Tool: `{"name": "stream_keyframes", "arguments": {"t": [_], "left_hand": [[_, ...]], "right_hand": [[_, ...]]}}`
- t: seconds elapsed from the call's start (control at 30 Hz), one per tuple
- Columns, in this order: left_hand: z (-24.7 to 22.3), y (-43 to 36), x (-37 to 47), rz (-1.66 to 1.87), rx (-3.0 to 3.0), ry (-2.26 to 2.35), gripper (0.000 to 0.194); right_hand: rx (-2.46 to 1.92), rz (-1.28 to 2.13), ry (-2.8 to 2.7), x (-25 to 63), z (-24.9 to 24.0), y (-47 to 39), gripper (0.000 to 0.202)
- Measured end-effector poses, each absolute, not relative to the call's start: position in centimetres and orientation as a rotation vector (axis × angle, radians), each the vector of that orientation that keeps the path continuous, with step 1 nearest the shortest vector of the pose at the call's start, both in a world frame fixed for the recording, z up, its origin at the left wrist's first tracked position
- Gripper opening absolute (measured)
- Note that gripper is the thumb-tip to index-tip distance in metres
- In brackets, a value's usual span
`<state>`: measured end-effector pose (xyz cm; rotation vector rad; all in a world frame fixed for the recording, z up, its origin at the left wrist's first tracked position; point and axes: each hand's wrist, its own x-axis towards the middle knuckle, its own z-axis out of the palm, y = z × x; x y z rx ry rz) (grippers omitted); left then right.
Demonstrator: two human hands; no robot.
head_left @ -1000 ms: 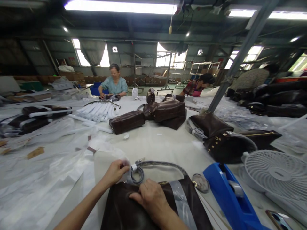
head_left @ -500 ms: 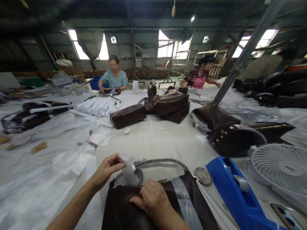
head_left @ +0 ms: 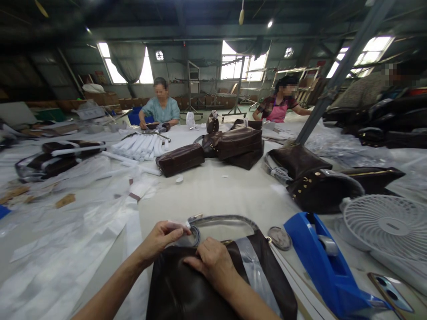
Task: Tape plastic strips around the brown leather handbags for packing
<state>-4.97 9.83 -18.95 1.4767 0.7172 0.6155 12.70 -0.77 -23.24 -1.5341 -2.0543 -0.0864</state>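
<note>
Dark brown leather, or something like it: the bag [head_left: 182, 282] lies on the table directly under the right hand [head_left: 218, 269]. That hand's fingers are curled at the top edge, thumb out; cannot tell whether a fold is grasped or only pressed. Left hand [head_left: 163, 235] pinches a whitish strip [head_left: 176, 225] beside the wrapped strap coil [head_left: 196, 236].

Handling (judged by eye): bag soft, rather light, smooth enough to slide; surface likely marks easily. Best hold: flat palm near the top edge, clear of the film band [head_left: 255, 262] right of the grip. Wrapped handle [head_left: 230, 218], just beyond the grip, looks bendy.

Containers: bag's interior hidden. Blue tape dispenser [head_left: 335, 278], right of the grip, carries a tape roll [head_left: 328, 245]. Far beyond the left hand, a blue bin [head_left: 135, 118] sits near a co-worker [head_left: 163, 109]; contents not visible.
</note>
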Motion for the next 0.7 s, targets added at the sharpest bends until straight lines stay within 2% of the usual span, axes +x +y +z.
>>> {"name": "stream_keyframes", "arguments": {"t": [0.27, 0.47, 0.7], "left_hand": [[-19.5, 5.9, -10.5, 0.831, 1.361, 0.760, 0.024], [-20.1, 1.6, -11.3, 0.683, 1.843, 0.853, 0.017], [-21.1, -1.0, -11.5, 0.614, 2.259, 0.738, 0.029]], "right_hand": [[-1.530, -0.061, -2.064, 12.8, -23.1, -0.7, 0.040], [-1.505, -0.201, -2.164, 13.0, -22.4, -0.2, 0.040], [-1.524, -0.292, -2.164, 14.4, -22.5, 1.5, 0.041]]}}
